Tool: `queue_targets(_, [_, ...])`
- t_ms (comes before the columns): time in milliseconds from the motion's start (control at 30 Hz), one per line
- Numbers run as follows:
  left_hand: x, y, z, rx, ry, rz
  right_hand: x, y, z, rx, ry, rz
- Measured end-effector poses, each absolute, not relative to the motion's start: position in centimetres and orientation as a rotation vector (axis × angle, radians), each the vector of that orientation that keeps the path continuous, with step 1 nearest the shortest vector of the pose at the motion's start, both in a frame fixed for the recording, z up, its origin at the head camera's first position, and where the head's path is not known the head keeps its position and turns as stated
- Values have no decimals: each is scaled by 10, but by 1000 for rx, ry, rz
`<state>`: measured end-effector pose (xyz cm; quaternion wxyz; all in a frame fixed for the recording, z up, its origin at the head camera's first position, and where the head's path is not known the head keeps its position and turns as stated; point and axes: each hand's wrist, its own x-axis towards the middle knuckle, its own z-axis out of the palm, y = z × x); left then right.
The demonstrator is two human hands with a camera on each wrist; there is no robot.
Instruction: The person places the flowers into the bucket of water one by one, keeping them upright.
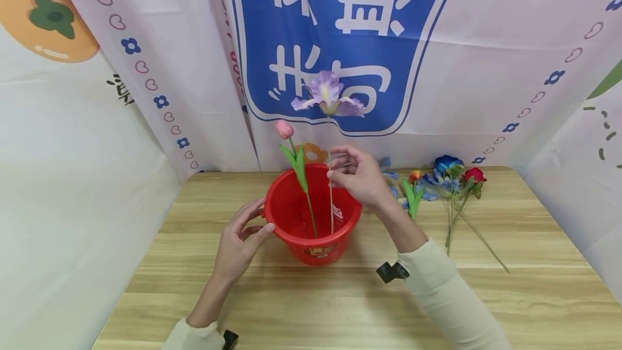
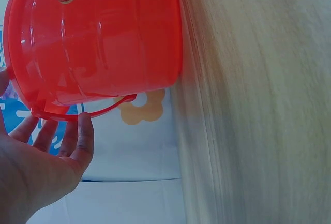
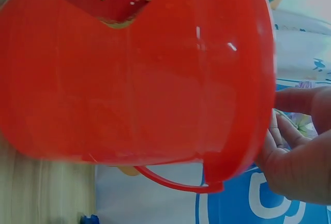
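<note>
A red plastic bucket stands on the wooden table. My left hand holds its left side, thumb at the rim and fingers by the bail handle. Above the bucket, my right hand pinches the thin stem of a purple artificial iris between thumb and fingers; the stem's lower part is inside. A pink artificial tulip leans in the bucket, left of the iris. In the right wrist view the bucket wall hides part of my right hand.
Right of the bucket lie several artificial flowers: a blue rose, a red rose, pale blue blooms and an orange tulip. Printed curtains close off the table's back and sides.
</note>
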<state>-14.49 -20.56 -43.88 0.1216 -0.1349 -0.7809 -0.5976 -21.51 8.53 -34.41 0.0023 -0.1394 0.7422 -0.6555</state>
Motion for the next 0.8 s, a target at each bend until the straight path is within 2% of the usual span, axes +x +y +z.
queue_targets(300, [-144, -206, -439, -385, -2313, -1719, -220, 69, -349, -420, 2327, -1985])
queue_targets(800, [-144, -206, -438, -384, -2322, -1717, -226, 43, -359, -217, 2475, -1792])
